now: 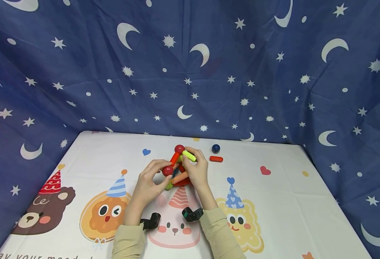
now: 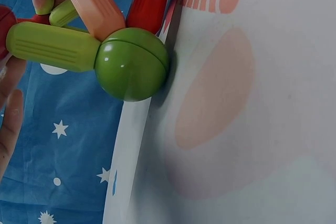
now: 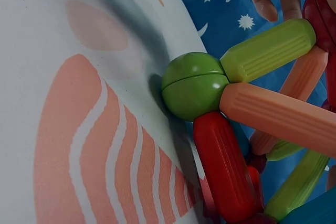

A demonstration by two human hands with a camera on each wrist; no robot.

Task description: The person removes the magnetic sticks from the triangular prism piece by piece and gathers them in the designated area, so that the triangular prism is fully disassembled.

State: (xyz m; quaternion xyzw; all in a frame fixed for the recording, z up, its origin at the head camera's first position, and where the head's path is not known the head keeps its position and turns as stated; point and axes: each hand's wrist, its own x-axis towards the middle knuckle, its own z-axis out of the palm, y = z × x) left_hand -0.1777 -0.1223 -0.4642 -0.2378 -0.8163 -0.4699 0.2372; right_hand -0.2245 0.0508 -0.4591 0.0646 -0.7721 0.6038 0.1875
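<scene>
From above, the ball-and-rod frame (image 1: 179,177) sits mid-table, toward the far edge, with white tablecloth (image 1: 290,208) running wide to left and right. The left hand (image 1: 149,181) pinches a red ball (image 1: 168,171); the right hand (image 1: 199,169) pinches a yellow-green rod (image 1: 189,155). Just right lie a blue ball (image 1: 215,148) and red rod (image 1: 216,159). The left wrist view bares a green ball (image 2: 132,64), partly hidden from above, joining three rods. The right wrist view adds a blue rod (image 3: 314,209).
</scene>
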